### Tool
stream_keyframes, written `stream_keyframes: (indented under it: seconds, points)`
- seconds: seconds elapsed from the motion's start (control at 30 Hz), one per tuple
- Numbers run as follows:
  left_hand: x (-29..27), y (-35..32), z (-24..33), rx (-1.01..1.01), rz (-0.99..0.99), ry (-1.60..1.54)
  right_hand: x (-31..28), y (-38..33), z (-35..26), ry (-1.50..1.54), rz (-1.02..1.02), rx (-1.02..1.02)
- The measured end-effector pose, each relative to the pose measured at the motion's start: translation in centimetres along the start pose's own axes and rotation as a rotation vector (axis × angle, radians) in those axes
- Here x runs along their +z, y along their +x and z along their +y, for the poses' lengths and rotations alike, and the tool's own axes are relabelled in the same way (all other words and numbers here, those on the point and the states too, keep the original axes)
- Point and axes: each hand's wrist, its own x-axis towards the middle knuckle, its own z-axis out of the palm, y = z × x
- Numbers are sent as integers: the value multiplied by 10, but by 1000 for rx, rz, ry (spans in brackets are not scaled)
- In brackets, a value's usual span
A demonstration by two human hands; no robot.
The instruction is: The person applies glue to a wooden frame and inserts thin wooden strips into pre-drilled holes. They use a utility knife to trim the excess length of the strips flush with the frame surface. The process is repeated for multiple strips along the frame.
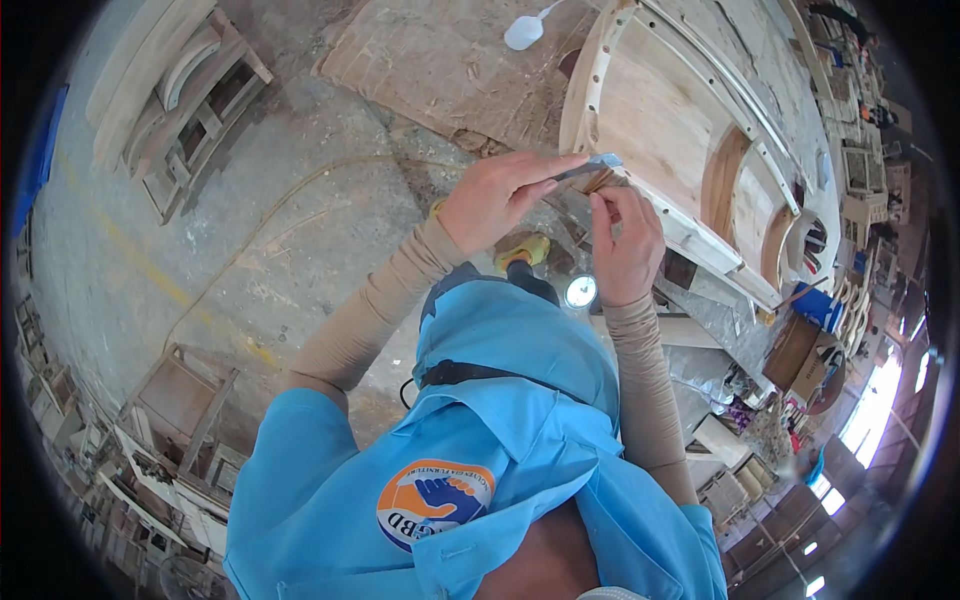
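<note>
The left hand [497, 197] pinched a thin grey flat blade [590, 167], its tip laid against the rim of the curved pale wooden frame [660, 120]. Right beside it, the right hand [627, 245] was closed, fingertips pressed on that same rim; what they gripped, if anything, could not be told. Below the hands lay a small round white-lidded tin [580, 291] and a yellow-topped tool [527, 249] on the dusty concrete floor [250, 230].

left hand [497, 198] holding blade [590, 168], right hand [625, 245] steadying curved wooden frame [665, 110]
</note>
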Motion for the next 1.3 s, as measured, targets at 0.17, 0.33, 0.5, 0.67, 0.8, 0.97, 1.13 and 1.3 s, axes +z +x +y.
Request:
stream_keyframes:
  seconds: [0.17, 0.33, 0.5, 0.67, 0.8, 0.97, 1.13, 1.3]
  points:
    - [0, 1, 3, 6, 3, -12, 2, -7, 8, 43, 30, 7]
    - [-6, 3, 8, -63, -89, 53, -15, -25, 28, -34, 86, 111]
    - [-11, 7, 9, -62, -118, 57, -28, -34, 58, 16, 193, 263]
    - [-13, 10, 9, -93, -150, 94, -34, -30, 66, 91, 153, 243]
    - [-12, 13, 14, -117, -159, 113, -38, -28, 68, 145, 126, 271]
    - [-11, 9, 15, -86, -167, 132, -37, -29, 69, 153, 136, 260]
    - [-13, 9, 15, -68, -182, 127, -32, -33, 71, 134, 162, 259]
    - [-14, 12, 16, -80, -179, 151, -32, -33, 73, 120, 144, 227]
